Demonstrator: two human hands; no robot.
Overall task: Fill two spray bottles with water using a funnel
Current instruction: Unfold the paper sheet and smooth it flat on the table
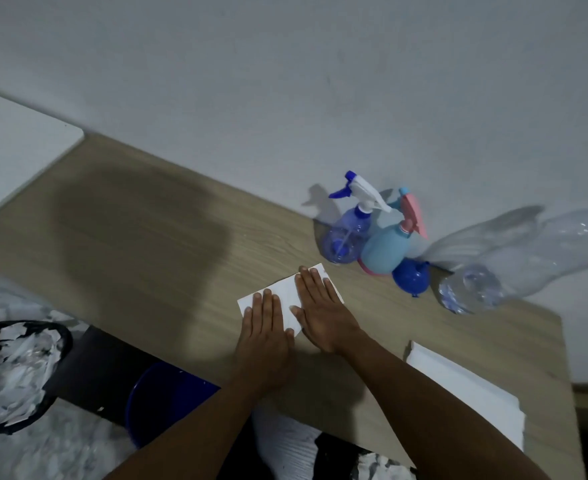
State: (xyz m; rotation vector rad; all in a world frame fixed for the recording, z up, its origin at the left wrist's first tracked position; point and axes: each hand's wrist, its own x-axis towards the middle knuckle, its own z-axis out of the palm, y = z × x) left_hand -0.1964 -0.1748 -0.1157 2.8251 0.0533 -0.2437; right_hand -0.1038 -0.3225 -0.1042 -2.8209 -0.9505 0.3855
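Below the surface's point(147, 244) near edge sit one blue bucket point(160, 400), its contents hidden, and one dark bin point(15, 368) full of torn white paper. On the surface, the left hand point(263, 336) and right hand point(320, 310) lie side by side, fingers straight, pressing flat one white sheet point(285, 292). A white paper stack point(465, 386) lies at right. Farther back, by the wall, stand two capped spray bottles, one translucent purple bottle point(346, 242) and one light-blue bottle point(386, 251), touching. One blue funnel point(411, 279) sits just beside them, then one clear plastic bottle point(476, 285); fill levels cannot be told.
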